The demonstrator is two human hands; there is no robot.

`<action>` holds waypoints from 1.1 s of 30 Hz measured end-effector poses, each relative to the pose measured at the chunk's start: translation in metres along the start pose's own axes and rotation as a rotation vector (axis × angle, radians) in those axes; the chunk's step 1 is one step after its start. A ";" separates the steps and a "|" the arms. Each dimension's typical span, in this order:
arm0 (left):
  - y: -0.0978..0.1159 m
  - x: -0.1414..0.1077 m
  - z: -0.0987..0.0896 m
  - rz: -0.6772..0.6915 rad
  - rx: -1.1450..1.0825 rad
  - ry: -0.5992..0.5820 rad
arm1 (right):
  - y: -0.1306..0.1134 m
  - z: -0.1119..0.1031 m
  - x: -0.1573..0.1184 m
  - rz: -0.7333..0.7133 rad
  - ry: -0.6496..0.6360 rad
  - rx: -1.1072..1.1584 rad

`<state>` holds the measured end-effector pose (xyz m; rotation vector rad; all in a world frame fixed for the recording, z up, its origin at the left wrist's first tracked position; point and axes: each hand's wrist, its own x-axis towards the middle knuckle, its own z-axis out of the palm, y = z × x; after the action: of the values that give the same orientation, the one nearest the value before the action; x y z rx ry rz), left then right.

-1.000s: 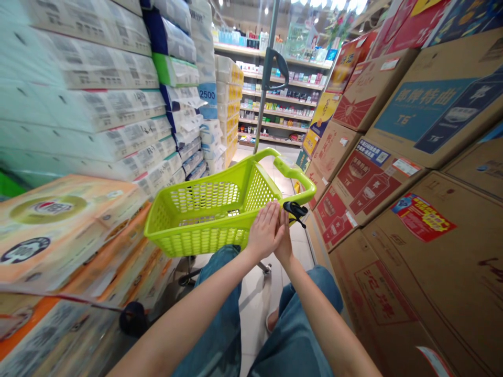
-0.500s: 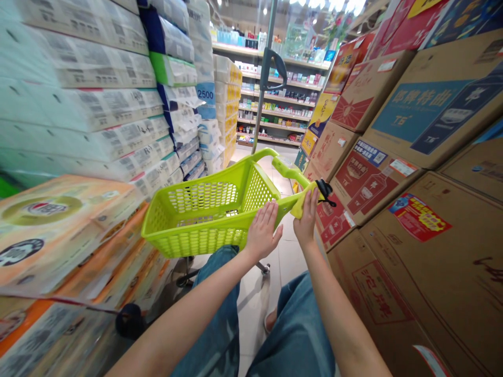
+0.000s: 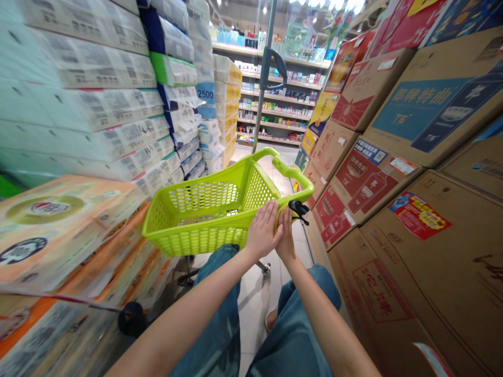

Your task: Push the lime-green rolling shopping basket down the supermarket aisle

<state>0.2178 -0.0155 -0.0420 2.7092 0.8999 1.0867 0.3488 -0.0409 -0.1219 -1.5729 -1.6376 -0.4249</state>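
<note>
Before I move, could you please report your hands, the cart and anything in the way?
Left hand flat against green cart. Right hand beside it, near handle. Cart upright. Stacked cartons close on right.

head: is looking forward and down from head height | is facing along the aisle (image 3: 251, 314) toward the shelves (image 3: 275, 112) | is viewing left hand (image 3: 262, 231), right hand (image 3: 286, 240) and green cart (image 3: 204, 241) from close above

Blue jeans (image 3: 288, 335), bare forearms (image 3: 204, 301), pale shoe (image 3: 268, 320)
</note>
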 end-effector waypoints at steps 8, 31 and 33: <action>-0.002 0.000 0.003 0.016 0.000 0.014 | 0.019 -0.046 0.053 0.079 0.130 -0.072; -0.001 0.000 -0.001 0.009 0.003 -0.004 | 0.003 -0.016 0.027 0.063 0.078 -0.057; -0.002 0.000 0.000 0.009 0.002 0.006 | 0.010 -0.032 0.048 0.105 0.167 -0.048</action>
<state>0.2169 -0.0143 -0.0427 2.7155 0.8918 1.0967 0.3735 -0.0301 -0.0700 -1.6057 -1.4211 -0.5286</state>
